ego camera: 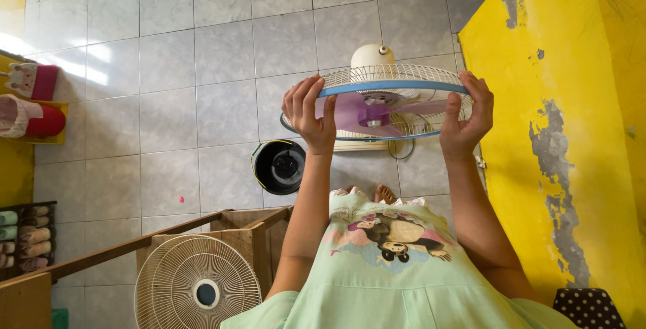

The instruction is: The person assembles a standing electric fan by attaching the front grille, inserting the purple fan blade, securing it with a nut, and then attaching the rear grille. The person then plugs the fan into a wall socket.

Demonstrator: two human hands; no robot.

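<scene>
Fan cage (377, 103) w/ blue rim, left hand (311, 115) & right hand (465, 119) fingers clamped on opposite sides, above grey tiles.

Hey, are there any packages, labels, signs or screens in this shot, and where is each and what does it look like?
No packages, signs or screens show.
Closest thing to a label: a round hub badge at the centre of the loose cream fan grille, bottom left; white ring, dark middle.
Printed picture on the pale green dress, bottom centre: cartoon figures in pink, brown and black.
</scene>
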